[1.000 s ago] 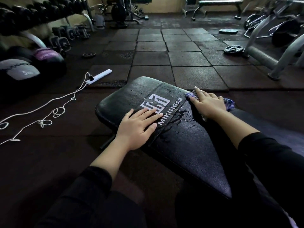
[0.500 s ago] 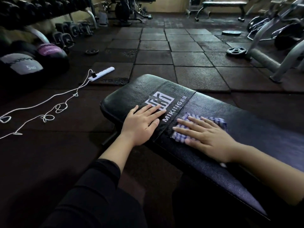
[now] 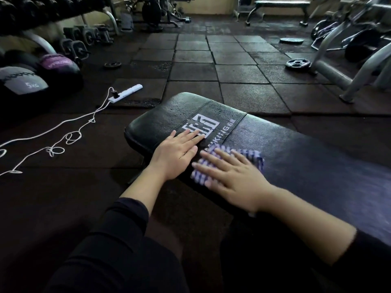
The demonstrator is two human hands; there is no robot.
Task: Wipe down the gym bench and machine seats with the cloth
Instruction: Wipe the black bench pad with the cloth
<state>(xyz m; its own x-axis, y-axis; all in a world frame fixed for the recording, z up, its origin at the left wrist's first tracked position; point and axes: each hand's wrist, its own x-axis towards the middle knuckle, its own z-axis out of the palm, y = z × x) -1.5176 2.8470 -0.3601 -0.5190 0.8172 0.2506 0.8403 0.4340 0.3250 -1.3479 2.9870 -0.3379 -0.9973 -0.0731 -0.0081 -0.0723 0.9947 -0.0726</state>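
A black padded gym bench (image 3: 296, 149) with a white logo runs from the centre to the right edge. Water droplets speckle its near-left end around the logo. My left hand (image 3: 175, 154) lies flat with straight fingers on the bench's front edge, over the logo's lower corner. A blue-and-white checked cloth (image 3: 251, 154) is spread on the pad just right of that hand. My right hand (image 3: 234, 176) presses flat on the cloth with spread fingers, hiding its middle.
A white power strip (image 3: 125, 93) with a looping cable (image 3: 63, 140) lies on the rubber floor tiles at left. Medicine balls (image 3: 23, 81) and dumbbells (image 3: 76, 47) line the left wall. Weight plates (image 3: 298, 64) and a grey machine frame (image 3: 347, 77) stand at right. Another bench (image 3: 281, 5) stands far back.
My right hand slid the cloth from the bench's far edge to the near side, then leftward until it sits beside my left hand. My left hand stayed put.
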